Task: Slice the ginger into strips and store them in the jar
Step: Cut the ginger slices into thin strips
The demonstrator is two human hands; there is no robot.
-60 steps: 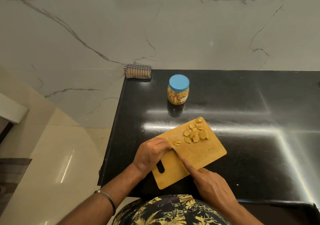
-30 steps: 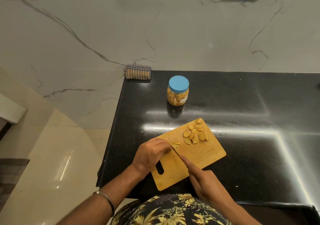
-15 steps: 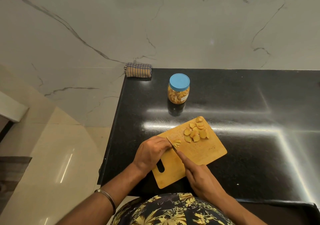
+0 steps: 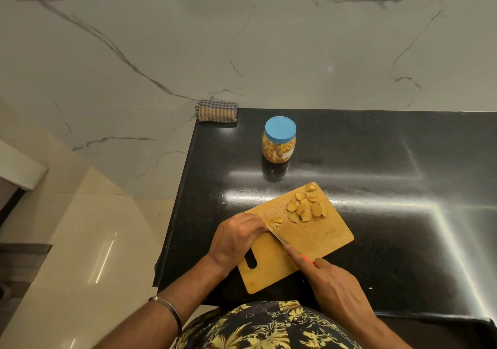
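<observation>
Yellow ginger slice (image 4: 274,223) lies on the wooden cutting board (image 4: 320,238), pinned under the curled fingertips of the left hand (image 4: 236,237). The right hand (image 4: 336,286) grips a knife (image 4: 285,242), blade at the slice. More slices (image 4: 306,206) sit beyond; the lidded jar (image 4: 279,140) stands farther back on the black counter (image 4: 390,160).

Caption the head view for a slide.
Left hand steadies ginger on the cutting board while right hand slices with a knife.
</observation>
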